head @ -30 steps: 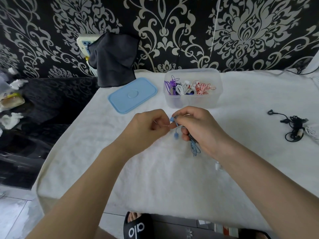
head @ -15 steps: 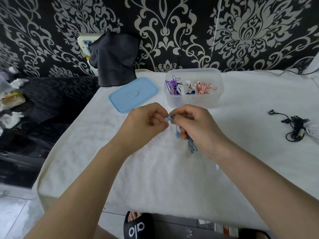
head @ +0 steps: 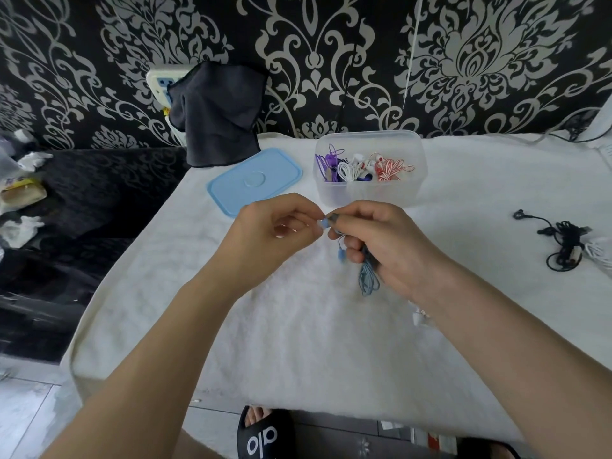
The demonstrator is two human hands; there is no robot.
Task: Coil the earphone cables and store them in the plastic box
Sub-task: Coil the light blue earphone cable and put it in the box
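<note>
Blue earphones (head: 368, 276) up in the air over the middle of the white cloth-covered table (head: 298, 342), the cable bunched into a slim coil that dangles below the right hand (head: 381, 246), one blue earbud hanging loose beside the fingers. Behind them sits the clear plastic box (head: 370, 193), lid off, already holding purple, white and red-and-white coils; the hands hover just in front of its near wall. The light blue lid (head: 255, 180) lies flat to the box's left, close but apart. Plenty of bare cloth toward the near edge and between the hands and the black earphones (head: 563, 240) tangled far out on the right. Left table edge drops off beside the lid. Now the hands: right hand curled tight around the coil, thumb and forefinger pinching its top; left hand (head: 281, 226) meets it fingertip to fingertip, thumb and forefinger nipping the small blue end, other fingers tucked in.
</note>
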